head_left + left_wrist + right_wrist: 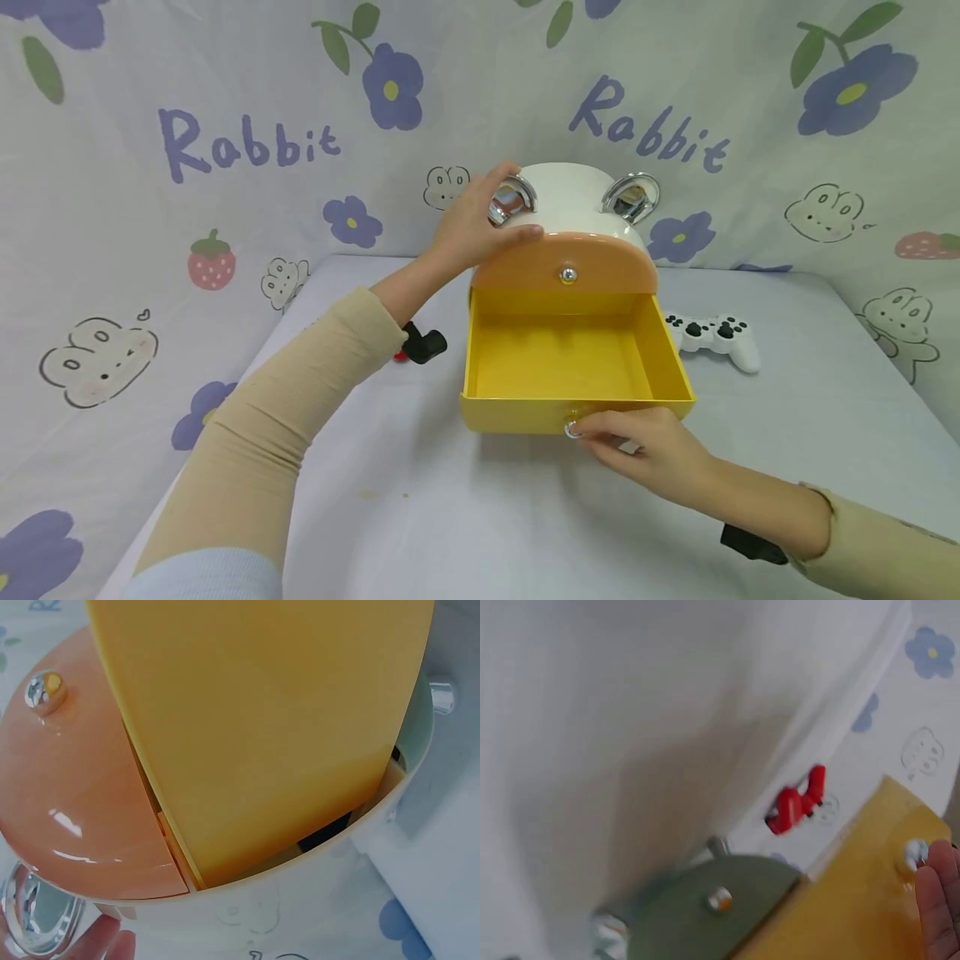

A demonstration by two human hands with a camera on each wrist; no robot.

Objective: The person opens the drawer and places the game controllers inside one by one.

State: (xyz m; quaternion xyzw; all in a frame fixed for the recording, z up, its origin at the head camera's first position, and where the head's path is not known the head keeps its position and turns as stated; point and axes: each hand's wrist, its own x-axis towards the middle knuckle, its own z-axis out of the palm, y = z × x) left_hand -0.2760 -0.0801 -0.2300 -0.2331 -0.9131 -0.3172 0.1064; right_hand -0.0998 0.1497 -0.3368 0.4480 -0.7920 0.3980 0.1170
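A small rounded drawer cabinet [566, 196] with a white top and two chrome ears stands on the table. Its yellow drawer [517, 415] is pulled far out and holds nothing inside. Above it, the orange drawer [510, 268] is closed; a green drawer [682, 919] shows in the right wrist view. My left hand [474, 218] grips the cabinet around the left chrome ear [522, 193], thumb along the orange front's top edge. With thumb and fingertips, my right hand [663, 454] pinches the yellow drawer's chrome knob [572, 431].
A white game controller [716, 333] lies right of the cabinet. To the left, a red object [795, 802] is mostly hidden behind the left arm in the head view. A rabbit-print cloth [247, 83] hangs behind the white-covered table [420, 525].
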